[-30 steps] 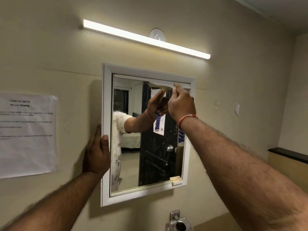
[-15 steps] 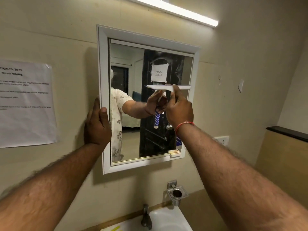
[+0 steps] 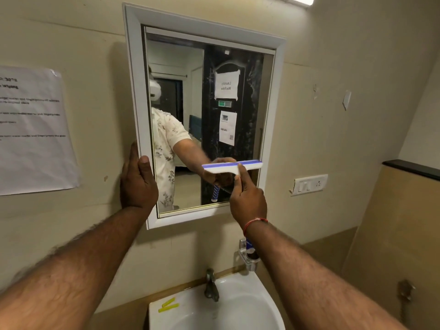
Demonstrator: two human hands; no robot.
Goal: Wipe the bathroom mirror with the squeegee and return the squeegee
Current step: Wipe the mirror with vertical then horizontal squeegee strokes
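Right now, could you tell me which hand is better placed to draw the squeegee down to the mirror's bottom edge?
Right. The right hand grips the squeegee, its blade low on the mirror. The left hand lies flat against the mirror's left edge, holding no tool.

- A white, blue-edged squeegee (image 3: 229, 166) is gripped by the right hand (image 3: 248, 202), low on a white-framed mirror (image 3: 205, 120).
- The frame is touched by the left hand (image 3: 138, 184).

squeegee handle (image 3: 249, 244) mostly hidden, notice (image 3: 33, 129) txt blurred
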